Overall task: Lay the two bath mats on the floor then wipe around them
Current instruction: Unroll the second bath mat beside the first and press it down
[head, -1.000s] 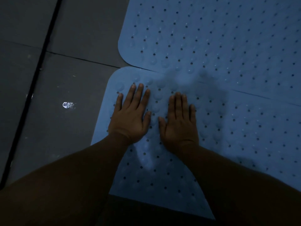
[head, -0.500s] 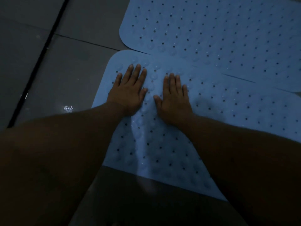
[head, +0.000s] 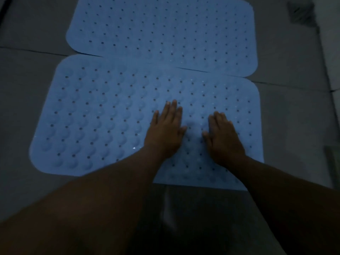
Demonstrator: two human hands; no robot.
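Two light blue perforated bath mats lie flat on the dark tiled floor. The near mat [head: 103,115] fills the middle of the view, and its far edge overlaps the near edge of the far mat [head: 161,28]. My left hand [head: 165,129] presses flat on the right half of the near mat with straight fingers. My right hand [head: 223,137] lies flat beside it, closer to the mat's right edge. Neither hand holds anything.
Grey floor tiles [head: 24,74] with dark grout lines surround the mats. A dim crumpled grey object [head: 301,13] lies at the far right corner. A paler strip of floor [head: 333,67] runs along the right edge.
Both hands have slid from the near mat's left corner to its right half, still flat. The view has shifted so both mats now show almost whole.
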